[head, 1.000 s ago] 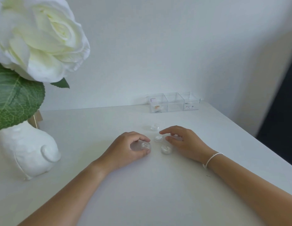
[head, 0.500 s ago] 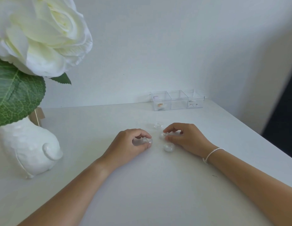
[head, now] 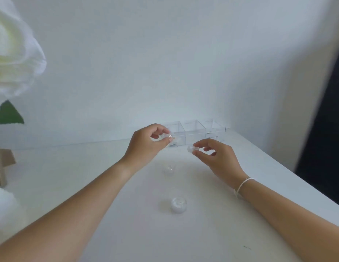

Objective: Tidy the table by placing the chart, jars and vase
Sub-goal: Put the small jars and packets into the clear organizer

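Note:
My left hand (head: 146, 144) is raised above the white table (head: 70, 186) and pinches a small clear jar (head: 167, 138) between thumb and fingers. A second small clear jar (head: 191, 148) is held the same way by my right hand (head: 216, 157), a little lower and to the right. Both jars hang just in front of the clear three-compartment box (head: 195, 133) at the back wall. Two more small clear jars stay on the table: one (head: 168, 169) below my left hand, one (head: 179, 204) nearer to me. The white vase (head: 0, 201) shows only at the left edge.
A large white artificial rose (head: 11, 59) with a green leaf (head: 7, 114) fills the upper left. A brown cardboard stand (head: 4, 167) sits behind the vase. The table's right edge drops off beside a dark area (head: 323, 129).
Both hands have lifted off the table, each with a jar, and moved back toward the clear box. The view has shifted, so the vase and rose sit farther left.

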Demonstrator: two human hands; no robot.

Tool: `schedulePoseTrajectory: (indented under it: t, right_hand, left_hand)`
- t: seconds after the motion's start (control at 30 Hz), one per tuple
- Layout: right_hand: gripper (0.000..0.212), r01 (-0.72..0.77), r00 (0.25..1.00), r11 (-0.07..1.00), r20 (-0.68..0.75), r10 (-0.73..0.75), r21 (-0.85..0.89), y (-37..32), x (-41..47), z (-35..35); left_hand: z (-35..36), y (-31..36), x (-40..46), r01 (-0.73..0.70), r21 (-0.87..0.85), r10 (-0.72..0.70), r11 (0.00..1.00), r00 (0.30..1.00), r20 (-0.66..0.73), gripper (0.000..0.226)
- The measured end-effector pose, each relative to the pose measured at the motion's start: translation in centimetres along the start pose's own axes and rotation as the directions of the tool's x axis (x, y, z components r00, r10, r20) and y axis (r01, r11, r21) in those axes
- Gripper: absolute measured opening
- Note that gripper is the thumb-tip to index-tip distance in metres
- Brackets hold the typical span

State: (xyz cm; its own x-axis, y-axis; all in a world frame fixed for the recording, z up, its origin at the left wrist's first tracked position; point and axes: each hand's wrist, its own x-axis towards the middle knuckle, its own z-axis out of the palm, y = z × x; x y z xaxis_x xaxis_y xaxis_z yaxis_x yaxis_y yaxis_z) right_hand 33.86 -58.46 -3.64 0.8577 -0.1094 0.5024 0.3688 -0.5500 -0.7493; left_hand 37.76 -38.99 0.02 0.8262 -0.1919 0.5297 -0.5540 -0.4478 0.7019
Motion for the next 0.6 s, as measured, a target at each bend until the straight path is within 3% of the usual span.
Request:
schedulePoseTrajectory:
  t: [0.17, 0.4, 0.6]
  right_hand:
    - [0.004, 0.058, 0.994, 0.998, -0.087, -0.060, -0.024, 1.4, 3.6, -0.7]
    - [0.005, 0.117, 0.978, 0.986, -0.156, -0.136, -0.121, 4.6, 5.6, -1.3]
    - [0.008, 0.095, 0.971, 0.990, -0.212, -0.115, -0.102, 5.8, 6.1, -1.6]
  left_hand:
    - [3.0, 0.1, 7.6, -0.056, 0.086, 0.046, 0.995, 0.993, 0.110, 0.010]
    - [6.8, -1.3, 15.1, -0.044, 0.320, -0.056, 0.946, 0.952, 0.299, 0.014]
    - [9.8, -2.0, 16.5, -0.107, 0.597, -0.181, 0.795, 0.897, 0.403, 0.020]
